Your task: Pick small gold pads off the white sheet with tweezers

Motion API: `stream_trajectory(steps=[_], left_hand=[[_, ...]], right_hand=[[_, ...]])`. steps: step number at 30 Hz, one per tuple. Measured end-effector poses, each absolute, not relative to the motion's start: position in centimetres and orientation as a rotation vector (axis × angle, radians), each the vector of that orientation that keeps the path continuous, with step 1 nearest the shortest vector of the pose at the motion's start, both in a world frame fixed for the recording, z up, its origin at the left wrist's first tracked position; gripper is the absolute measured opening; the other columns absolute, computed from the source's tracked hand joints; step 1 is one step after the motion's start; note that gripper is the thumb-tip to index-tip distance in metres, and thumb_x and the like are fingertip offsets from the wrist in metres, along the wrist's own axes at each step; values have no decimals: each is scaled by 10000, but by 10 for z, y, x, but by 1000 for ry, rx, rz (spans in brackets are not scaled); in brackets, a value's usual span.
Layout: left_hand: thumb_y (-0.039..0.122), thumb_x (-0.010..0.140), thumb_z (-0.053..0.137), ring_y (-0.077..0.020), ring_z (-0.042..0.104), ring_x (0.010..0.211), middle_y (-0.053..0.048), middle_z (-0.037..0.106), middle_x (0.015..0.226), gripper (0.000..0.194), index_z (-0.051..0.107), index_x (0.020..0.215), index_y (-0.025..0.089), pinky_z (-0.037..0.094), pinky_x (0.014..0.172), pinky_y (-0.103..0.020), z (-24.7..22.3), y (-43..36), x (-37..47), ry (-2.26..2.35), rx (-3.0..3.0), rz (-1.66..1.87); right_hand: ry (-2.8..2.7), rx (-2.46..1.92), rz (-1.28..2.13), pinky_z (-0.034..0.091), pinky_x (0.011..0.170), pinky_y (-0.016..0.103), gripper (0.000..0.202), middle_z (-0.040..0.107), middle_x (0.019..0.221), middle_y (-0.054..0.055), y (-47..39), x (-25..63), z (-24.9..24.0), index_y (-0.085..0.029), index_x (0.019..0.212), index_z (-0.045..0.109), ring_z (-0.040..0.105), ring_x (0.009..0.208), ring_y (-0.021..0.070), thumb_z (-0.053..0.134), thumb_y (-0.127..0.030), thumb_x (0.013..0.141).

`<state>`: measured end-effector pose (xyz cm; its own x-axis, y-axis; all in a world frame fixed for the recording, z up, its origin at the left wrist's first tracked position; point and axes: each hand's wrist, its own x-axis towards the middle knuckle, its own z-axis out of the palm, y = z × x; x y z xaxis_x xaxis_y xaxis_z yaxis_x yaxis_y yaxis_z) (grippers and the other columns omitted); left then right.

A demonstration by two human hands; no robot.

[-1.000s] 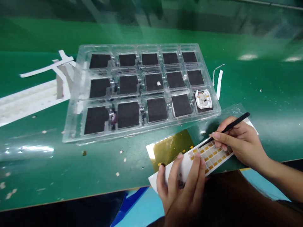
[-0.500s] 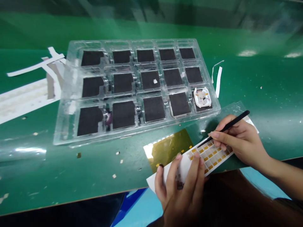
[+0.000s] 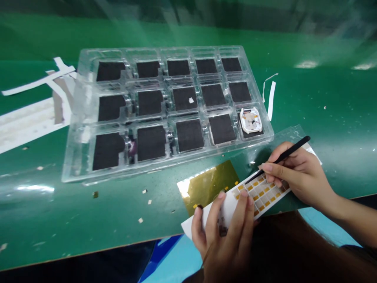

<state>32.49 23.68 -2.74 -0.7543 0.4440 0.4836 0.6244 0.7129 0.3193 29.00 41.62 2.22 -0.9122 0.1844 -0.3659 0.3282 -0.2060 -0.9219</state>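
Observation:
My left hand point(image 3: 226, 243) steadies a white backing sheet point(image 3: 229, 204) of small amber-and-clear stickers at the bench's near edge. Its fingers lie apart across the left part; whatever is under the sheet stays hidden. Pinched in my right hand point(image 3: 300, 173) is a pair of black tweezers point(image 3: 291, 150), tilted, the tips at the sticker rows near the upper edge. Beyond the sheet lies an amber film point(image 3: 210, 181) with a few small amber pieces along its near edge. A white square housing point(image 3: 251, 120) sits in the near right compartment of the clear plastic tray point(image 3: 141, 168).
Black square pads point(image 3: 190, 135) fill the tray's compartments. White paper strips point(image 3: 38, 82) lie at the left, and a narrow white strip point(image 3: 271, 101) lies right of the tray. Small scraps point(image 3: 149, 202) dot the green bench point(image 3: 118, 212). Clear film point(image 3: 290, 135) is behind my right hand.
The tray and other bench things appear slightly further left in view. My hands, the tweezers and the sheet keep nearly the same positions.

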Motion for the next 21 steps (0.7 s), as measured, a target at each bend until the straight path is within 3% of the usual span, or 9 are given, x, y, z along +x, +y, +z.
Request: stream_trajectory(steps=[21], left_hand=[[234, 872, 536, -275, 400, 1274, 2, 688, 1042, 207, 653, 1039, 197, 223, 1097, -510, -25, 237, 326, -2546, -810, -671]], right_hand=[[2043, 653, -2163, 405, 384, 185, 244, 616, 546, -31, 416, 288, 23, -186, 753, 532, 530, 423, 82, 745, -304, 734]])
